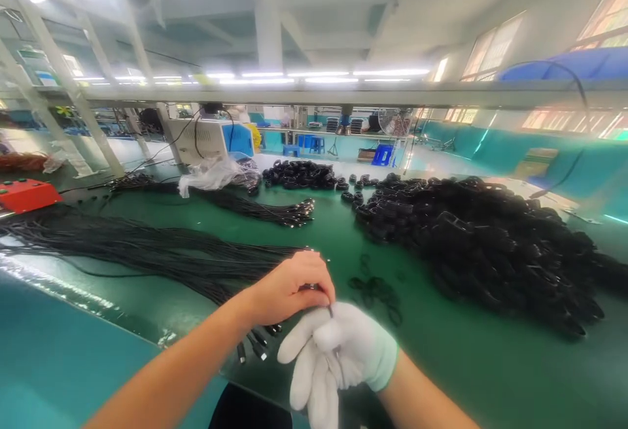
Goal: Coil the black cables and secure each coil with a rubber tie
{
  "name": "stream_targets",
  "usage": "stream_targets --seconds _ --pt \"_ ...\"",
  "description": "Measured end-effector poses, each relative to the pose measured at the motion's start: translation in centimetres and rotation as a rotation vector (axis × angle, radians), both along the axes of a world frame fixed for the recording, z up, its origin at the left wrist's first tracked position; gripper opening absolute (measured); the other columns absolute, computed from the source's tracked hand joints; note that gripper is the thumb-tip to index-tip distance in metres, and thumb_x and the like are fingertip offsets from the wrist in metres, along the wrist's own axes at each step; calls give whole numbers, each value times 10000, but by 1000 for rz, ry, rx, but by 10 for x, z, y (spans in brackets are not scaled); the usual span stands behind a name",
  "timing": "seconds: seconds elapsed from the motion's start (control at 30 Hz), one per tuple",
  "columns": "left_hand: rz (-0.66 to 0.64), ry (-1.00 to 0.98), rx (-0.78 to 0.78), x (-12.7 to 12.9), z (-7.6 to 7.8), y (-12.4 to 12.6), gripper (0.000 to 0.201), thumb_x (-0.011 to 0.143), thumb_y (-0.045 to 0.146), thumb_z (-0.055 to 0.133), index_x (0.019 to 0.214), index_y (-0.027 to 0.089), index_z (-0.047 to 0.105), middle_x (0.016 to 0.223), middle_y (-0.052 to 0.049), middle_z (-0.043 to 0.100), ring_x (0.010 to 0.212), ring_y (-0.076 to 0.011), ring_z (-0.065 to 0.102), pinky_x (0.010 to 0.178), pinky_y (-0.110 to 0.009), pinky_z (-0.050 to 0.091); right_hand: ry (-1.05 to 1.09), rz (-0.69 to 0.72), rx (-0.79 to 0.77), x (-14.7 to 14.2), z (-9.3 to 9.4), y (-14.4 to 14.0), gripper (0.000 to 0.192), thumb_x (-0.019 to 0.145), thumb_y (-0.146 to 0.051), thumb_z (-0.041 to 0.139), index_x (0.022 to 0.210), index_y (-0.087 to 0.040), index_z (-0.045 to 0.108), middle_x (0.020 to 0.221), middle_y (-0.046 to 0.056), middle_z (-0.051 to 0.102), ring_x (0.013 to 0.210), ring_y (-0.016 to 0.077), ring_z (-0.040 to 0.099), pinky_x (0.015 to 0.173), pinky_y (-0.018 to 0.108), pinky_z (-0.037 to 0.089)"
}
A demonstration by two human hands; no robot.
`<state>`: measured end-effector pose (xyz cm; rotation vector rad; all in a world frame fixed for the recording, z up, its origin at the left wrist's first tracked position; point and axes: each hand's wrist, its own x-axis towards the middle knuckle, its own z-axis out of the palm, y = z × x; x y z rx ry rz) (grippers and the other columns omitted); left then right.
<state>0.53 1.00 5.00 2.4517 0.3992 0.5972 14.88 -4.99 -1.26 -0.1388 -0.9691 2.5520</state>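
Note:
My bare left hand (297, 288) is pinched closed just above my right hand (343, 344), which wears a white glove. A short bit of thin dark cable (330, 312) shows between the left fingertips and the glove. The right thumb and index finger press on it, while the other gloved fingers hang loosely downward. Both cable ends are hidden by the hands. Left of them a long bundle of black cables (161, 246) lies along the bench, with metal plug ends (258, 344) showing under my left wrist. Thin black rings (377, 291) lie just beyond the glove.
A large heap of black coiled cables (471, 239) covers the right of the green bench (417, 377). Farther back lie a second cable bundle (260, 208), more coils (299, 174) and a clear plastic bag (210, 177). A red box (29, 195) stands far left.

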Motion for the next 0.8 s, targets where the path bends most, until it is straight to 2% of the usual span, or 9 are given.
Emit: stream_targets --seconds 0.07,0.23,0.3,0.4,0.47,0.53,0.63,0.73,0.8 --pt "78 0 76 5 -14 10 191 895 242 475 876 208 662 876 -5 677 870 -143 569 934 -291 367 16 -141 4 8 1 0 429 697 -349 594 999 -49 544 783 157 681 667 298 681 623 534 511" --pt "599 301 366 -4 -58 20 298 924 229 350 964 211 645 891 -43 661 834 -186 583 758 -306 419 280 -606 -34 47 23 9 217 777 -303 629 916 -162 540 648 -44 557 564 104 580 590 302 520" --pt "625 381 397 -10 -73 5 300 928 232 334 927 225 634 857 -28 654 751 -172 587 680 -279 416 349 -747 -46 61 31 15 108 823 -244 584 901 -178 550 632 -63 513 554 77 533 622 277 518" --pt "501 364 500 -15 -81 -33 234 901 211 385 862 236 615 765 -9 634 654 -162 565 601 -261 383 279 -900 -20 69 29 25 193 866 -224 522 1046 -171 565 829 0 620 779 132 614 869 396 490" --pt "379 313 578 -15 -73 -53 206 881 189 409 801 227 595 695 -1 604 591 -154 530 569 -264 355 188 -950 -26 64 21 29 241 865 -241 528 1087 -154 566 1002 56 644 957 184 614 965 446 419" --pt "328 267 641 -14 -53 -59 217 885 187 412 752 219 581 655 4 578 550 -146 492 546 -270 321 77 -919 -17 53 11 29 254 849 -262 561 1069 -136 579 1056 99 645 988 212 615 960 455 409" --pt "403 239 692 -10 -12 -40 239 908 286 438 751 216 605 669 4 582 595 -140 492 570 -266 306 -49 -657 42 36 3 20 294 822 -288 607 1047 -100 584 980 144 665 894 224 648 897 464 430" --pt "346 248 551 -4 20 -10 202 860 378 533 790 218 634 768 19 625 675 -121 532 632 -242 342 -50 -415 59 25 4 10 376 767 -326 667 1046 -89 579 948 163 665 925 259 639 886 509 411" --pt "305 220 402 2 26 5 172 826 366 578 768 219 644 787 31 635 691 -113 545 660 -229 368 -38 -373 52 21 5 6 417 726 -341 702 1032 -88 575 922 158 661 934 277 630 880 545 395"
